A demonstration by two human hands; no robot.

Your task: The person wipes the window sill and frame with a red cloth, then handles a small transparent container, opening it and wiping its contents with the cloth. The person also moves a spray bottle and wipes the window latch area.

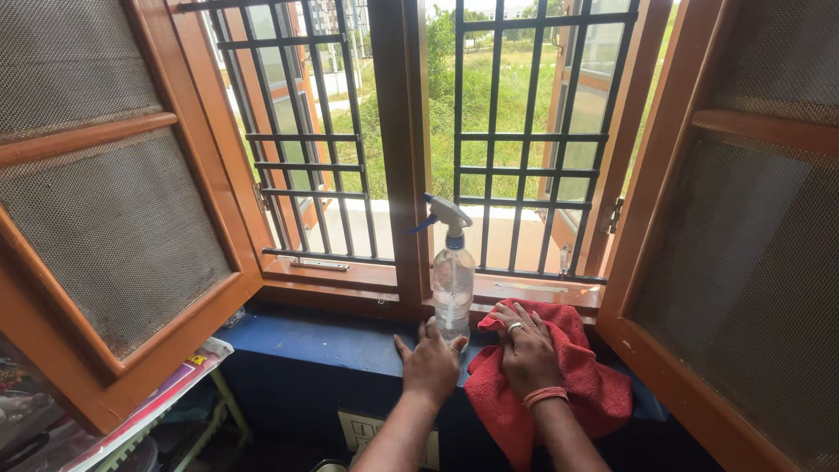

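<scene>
Standing upright on the blue counter point(323, 341), against the wooden window frame's centre post point(404, 157): one clear plastic spray bottle point(454, 284) with a pale trigger head.

Left hand point(430, 360): resting at the bottle's base, fingers point(423, 333) spread open and touching it low down, not closed around it.

Right hand point(526, 350): lying flat on a red cloth point(585, 385), fingers extended and pressing the fabric, nothing gripped. Ring on one finger, orange bangle point(545, 396) at the wrist.

Red cloth: crumpled just right of the bottle, draped over the counter's front edge.

Surroundings: dark metal window bars point(524, 140) behind the bottle; two mesh-panelled wooden shutters swung inward, left shutter point(105, 218) and right shutter point(752, 262), flanking the work. Grass and trees outside. Plastic-wrapped clutter point(131, 411) lower left; wall socket plate point(358, 430) beneath the counter.
</scene>
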